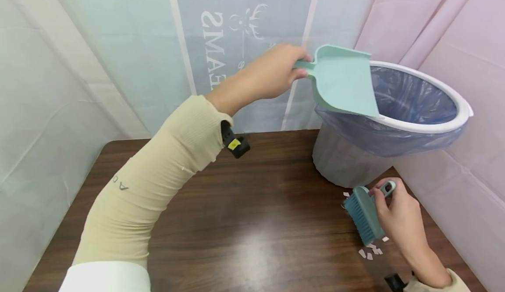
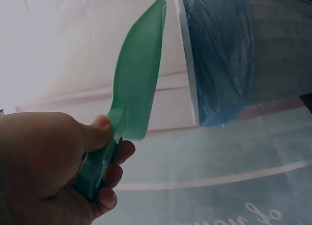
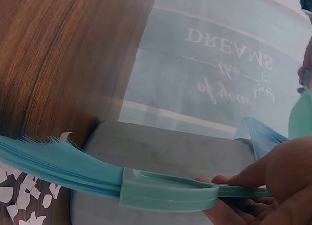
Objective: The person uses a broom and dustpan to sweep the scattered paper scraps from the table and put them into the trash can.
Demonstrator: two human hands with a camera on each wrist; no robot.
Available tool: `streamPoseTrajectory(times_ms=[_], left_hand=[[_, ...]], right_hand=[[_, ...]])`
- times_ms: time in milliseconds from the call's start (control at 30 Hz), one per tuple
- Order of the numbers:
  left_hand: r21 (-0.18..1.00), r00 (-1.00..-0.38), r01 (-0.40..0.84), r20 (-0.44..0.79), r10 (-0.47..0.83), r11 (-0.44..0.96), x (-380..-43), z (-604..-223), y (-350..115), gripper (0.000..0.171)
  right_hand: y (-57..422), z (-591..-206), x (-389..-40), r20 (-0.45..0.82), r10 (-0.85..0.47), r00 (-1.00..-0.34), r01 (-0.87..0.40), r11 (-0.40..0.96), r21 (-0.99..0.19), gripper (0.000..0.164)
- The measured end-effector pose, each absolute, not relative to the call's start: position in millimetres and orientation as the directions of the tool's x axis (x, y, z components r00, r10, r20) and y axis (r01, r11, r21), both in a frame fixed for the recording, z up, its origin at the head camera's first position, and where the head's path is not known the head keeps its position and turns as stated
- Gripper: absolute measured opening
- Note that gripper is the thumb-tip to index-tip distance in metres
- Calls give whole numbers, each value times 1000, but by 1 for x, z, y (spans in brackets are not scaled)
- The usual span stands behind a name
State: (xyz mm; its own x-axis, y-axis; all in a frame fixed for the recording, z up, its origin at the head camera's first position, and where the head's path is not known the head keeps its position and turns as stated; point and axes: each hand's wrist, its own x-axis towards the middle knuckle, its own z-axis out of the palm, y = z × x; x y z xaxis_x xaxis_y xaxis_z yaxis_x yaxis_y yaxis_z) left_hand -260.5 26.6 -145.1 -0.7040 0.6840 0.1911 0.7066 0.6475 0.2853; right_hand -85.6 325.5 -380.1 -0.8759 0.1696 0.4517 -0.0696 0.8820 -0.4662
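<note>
My left hand [image 1: 282,70] grips the handle of a mint-green dustpan [image 1: 345,81], held up at the left rim of a lined trash bin [image 1: 343,160]. In the left wrist view the thumb and fingers wrap round the dustpan [image 2: 139,73] handle, and its pan looks bare. Down at the right, my right hand [image 1: 402,217] holds a small green brush [image 1: 364,213] by its handle, blue bristles toward the table. White paper scraps [image 1: 370,252] lie beside and partly under the brush. The right wrist view shows the bristles [image 3: 58,161] close to more scraps [image 3: 24,195].
The bin's white rim [image 1: 418,127] holds a blue plastic bag [image 1: 414,94] folded over its outside. It stands at the back right of a dark wooden table [image 1: 236,213]. Pale cloth walls [image 1: 130,55] with printed lettering close off the back and sides.
</note>
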Motion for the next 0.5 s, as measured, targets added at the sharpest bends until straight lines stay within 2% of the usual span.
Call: streamPoseTrajectory(times_ms=[200, 500], left_hand=[[372, -726, 677, 199, 658, 635, -261, -168, -2, 35], [406, -769, 627, 186, 612, 665, -249, -199, -50, 38]], right_hand=[[327, -381, -84, 455, 176, -873, -66, 882, -467, 11], [326, -379, -83, 471, 174, -865, -78, 880, -469, 11]])
